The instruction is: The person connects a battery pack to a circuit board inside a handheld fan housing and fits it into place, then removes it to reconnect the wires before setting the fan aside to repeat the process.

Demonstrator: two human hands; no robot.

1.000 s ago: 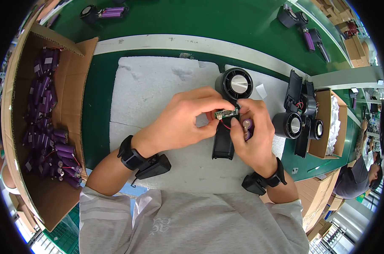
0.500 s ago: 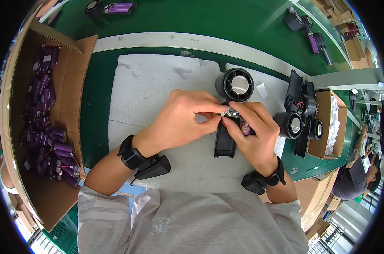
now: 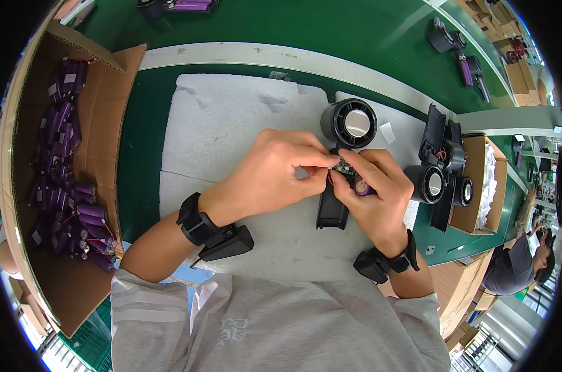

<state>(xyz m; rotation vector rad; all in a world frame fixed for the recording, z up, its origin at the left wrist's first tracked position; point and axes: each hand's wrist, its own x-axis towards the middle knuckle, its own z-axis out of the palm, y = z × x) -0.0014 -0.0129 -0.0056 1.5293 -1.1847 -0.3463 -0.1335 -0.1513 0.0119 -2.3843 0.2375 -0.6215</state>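
Observation:
A small green circuit board [image 3: 342, 166] sits between my two hands, just below the round black fan head [image 3: 349, 124] of a handheld fan. My left hand [image 3: 275, 167] pinches the board's left side between thumb and fingertips. Thumb and index finger of my right hand [image 3: 380, 189] close on its right side. Beneath the right palm shows the end of a purple battery cell [image 3: 363, 186], and a red wire runs beside the thumb. The black handle shell [image 3: 332, 209] lies under the hands on the white foam pad [image 3: 231, 118]. My fingers partly hide the board.
On the left stands a cardboard box [image 3: 129, 93] of purple battery cells [image 3: 61, 142]. More black fan parts [image 3: 431, 184] lie at right, beside a small carton [image 3: 479, 220] holding white pieces. A white rail [image 3: 244, 57] crosses behind the pad. A person [image 3: 519, 266] sits at far right.
The view has shifted slightly. The circuit board has tilted between my fingers and shows more of its green face; both hands keep their pinch.

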